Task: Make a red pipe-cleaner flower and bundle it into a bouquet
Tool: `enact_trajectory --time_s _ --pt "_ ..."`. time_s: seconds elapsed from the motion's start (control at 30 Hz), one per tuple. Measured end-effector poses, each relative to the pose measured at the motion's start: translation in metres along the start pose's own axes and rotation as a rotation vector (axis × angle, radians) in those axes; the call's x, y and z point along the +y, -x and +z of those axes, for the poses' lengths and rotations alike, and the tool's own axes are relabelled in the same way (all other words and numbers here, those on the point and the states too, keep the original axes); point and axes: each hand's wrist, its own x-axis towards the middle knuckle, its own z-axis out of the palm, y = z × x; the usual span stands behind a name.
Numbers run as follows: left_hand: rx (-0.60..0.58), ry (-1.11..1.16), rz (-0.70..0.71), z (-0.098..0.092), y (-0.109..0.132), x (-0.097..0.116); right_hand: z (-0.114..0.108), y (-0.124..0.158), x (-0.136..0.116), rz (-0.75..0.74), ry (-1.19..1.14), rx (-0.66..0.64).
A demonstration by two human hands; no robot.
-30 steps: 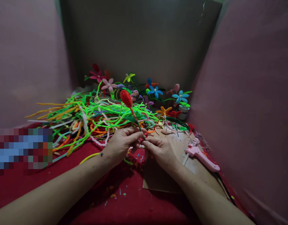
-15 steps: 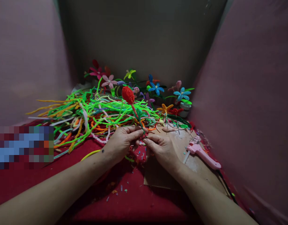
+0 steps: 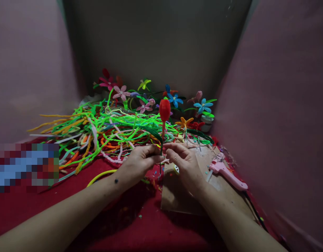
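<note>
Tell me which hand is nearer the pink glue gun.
The right. The right hand is just left of the pink glue gun; the left hand is farther left, beyond the right hand, pinching the red flower's stem.

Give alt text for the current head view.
A left hand pinches the green stem of an upright red pipe-cleaner tulip, the right hand close beside it. Behind are tangled pipe cleaners and fuzzy flowers; a pink glue gun lies on cardboard.
</note>
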Motion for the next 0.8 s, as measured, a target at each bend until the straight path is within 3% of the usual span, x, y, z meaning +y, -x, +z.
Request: enact_trajectory --time_s 0.2,0.3,0.5,0.67,0.73,0.8 --pt "-0.083 -0.076 0.025 0.01 0.006 0.003 -0.005 -0.003 0.006 0.029 -0.15 -0.011" --pt "-0.077 0.009 0.019 0.011 0.007 0.001 -0.006 -0.004 0.009 0.032 -0.148 -0.02" --pt "-0.245 0.205 -0.081 0.011 0.009 -0.003 -0.003 -0.003 0.003 0.048 -0.114 0.026" --pt "-0.131 0.175 -0.101 0.012 0.006 0.0 -0.007 -0.005 -0.002 -0.028 0.085 -0.02" --pt "-0.06 0.191 -0.083 0.011 0.004 -0.002 -0.014 -0.012 -0.004 -0.066 0.111 0.045" --pt "0.009 0.224 -0.09 0.008 0.001 -0.006 -0.026 -0.022 -0.006 -0.062 0.062 0.19"
